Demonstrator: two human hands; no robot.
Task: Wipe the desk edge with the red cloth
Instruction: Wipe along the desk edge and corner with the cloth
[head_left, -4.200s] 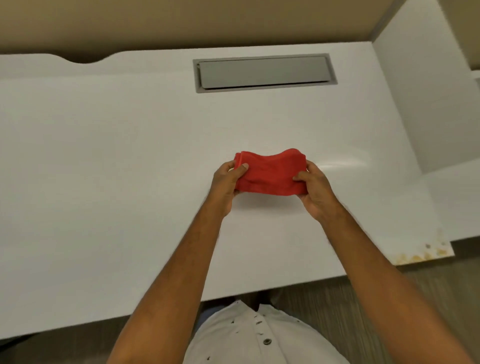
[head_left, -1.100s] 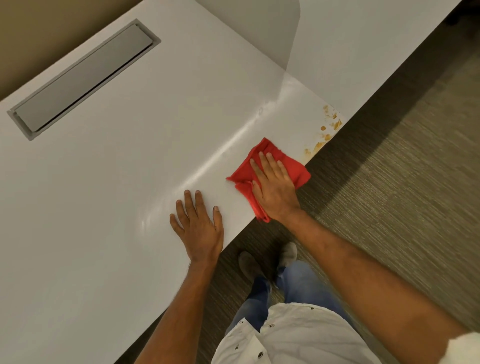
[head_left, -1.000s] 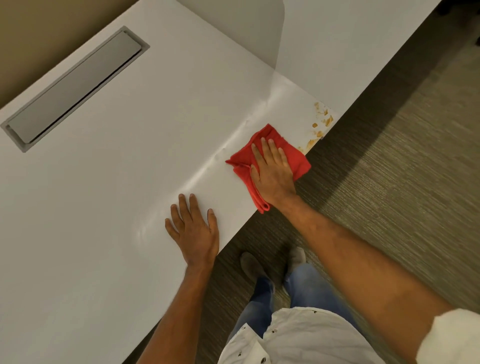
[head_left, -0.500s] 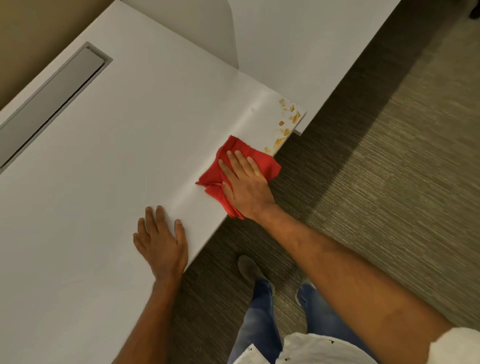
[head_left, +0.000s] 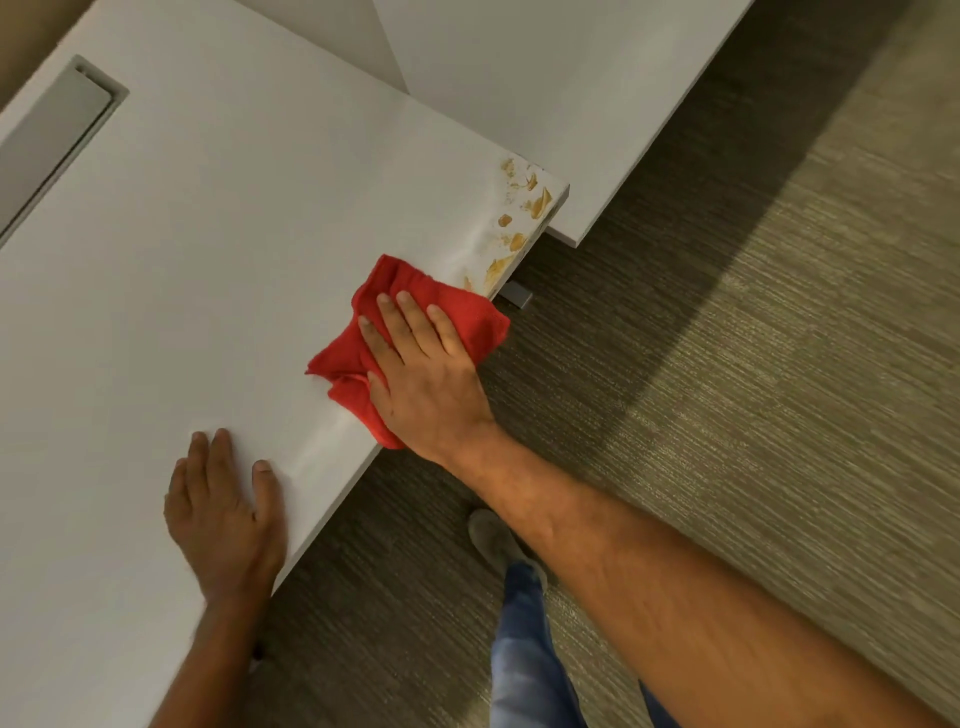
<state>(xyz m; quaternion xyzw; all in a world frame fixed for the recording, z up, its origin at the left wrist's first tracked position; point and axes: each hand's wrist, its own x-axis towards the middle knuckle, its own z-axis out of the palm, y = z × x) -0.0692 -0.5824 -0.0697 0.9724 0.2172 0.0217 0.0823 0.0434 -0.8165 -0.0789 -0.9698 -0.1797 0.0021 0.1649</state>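
1. the right hand (head_left: 423, 384) is laid palm-down on the red cloth (head_left: 467, 322), fingers spread flat; the grip is not closed around the cloth, which is pressed against the desk (head_left: 218, 249) under the open palm.
2. the red cloth is found crumpled at the desk's near edge, with one corner overhanging the edge above the floor (head_left: 753, 415) and a fold trailing off below the heel of the hand.
3. orange-brown stains (head_left: 524, 218) are noted on the desk's corner, just beyond the cloth; the nearest smear lies just beside the cloth's far side. the stains are not covered by the cloth.
4. the left hand (head_left: 226, 519) is placed flat on the desk near the same edge, fingers extended and nothing held; it is well apart from the cloth.
5. a grey recessed panel (head_left: 52, 140) is seen in the desk at upper left.
6. a second white surface (head_left: 545, 93) is seen beyond the stained corner, at a lower level.
7. a shoe (head_left: 491, 538) and a leg in blue jeans (head_left: 524, 649) are visible on the floor under the right forearm.
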